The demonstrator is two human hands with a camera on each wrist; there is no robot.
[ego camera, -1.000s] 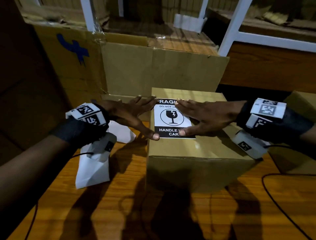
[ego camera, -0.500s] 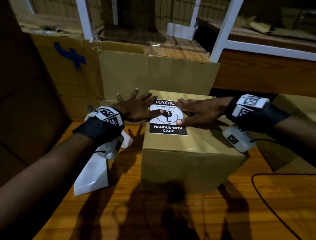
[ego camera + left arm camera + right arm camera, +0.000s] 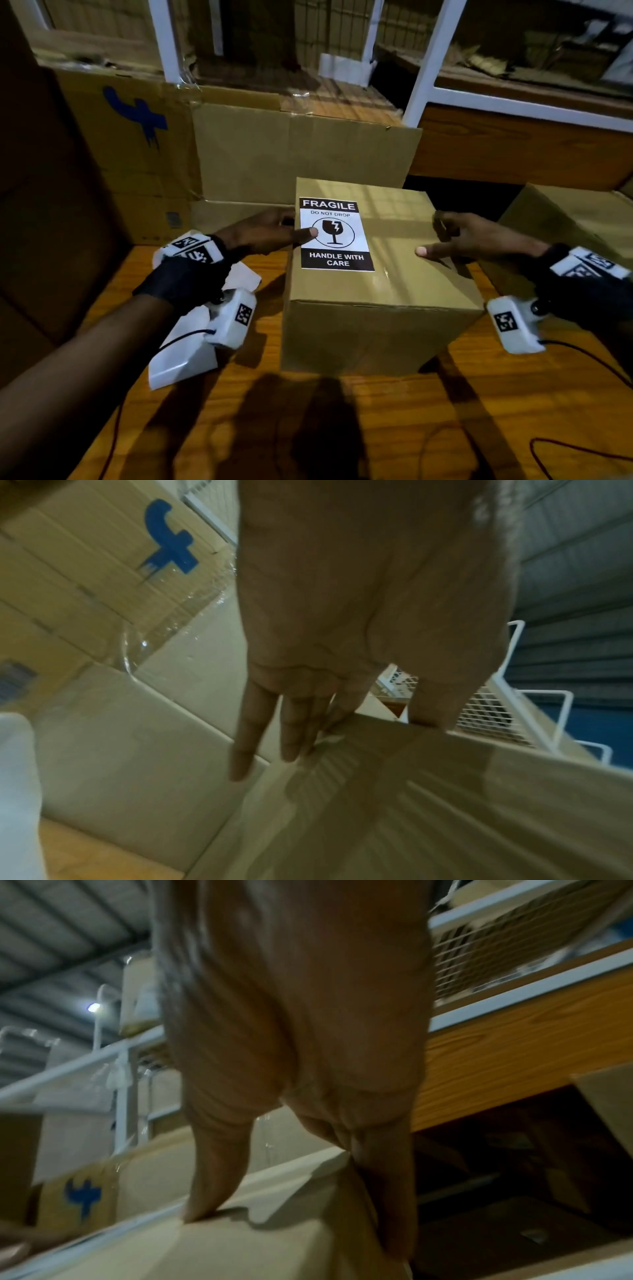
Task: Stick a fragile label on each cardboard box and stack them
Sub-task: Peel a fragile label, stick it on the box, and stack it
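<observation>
Two flat hands bracket box (image 3: 394, 291): left hand (image 3: 260, 234) thumb on label (image 3: 337, 240), right hand (image 3: 479, 236) at frame-right edge. We squeeze evenly, lift level.

second box (image 3: 575, 219) cropped, white paper (image 3: 178, 363) seemingly half-hidden

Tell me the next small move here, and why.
Probably squeeze the box by its sides and lift it for stacking. The label lies flat on top; the left hand straddles the left edge, thumb on the label, and the right hand straddles the right edge, thumb on top.
</observation>
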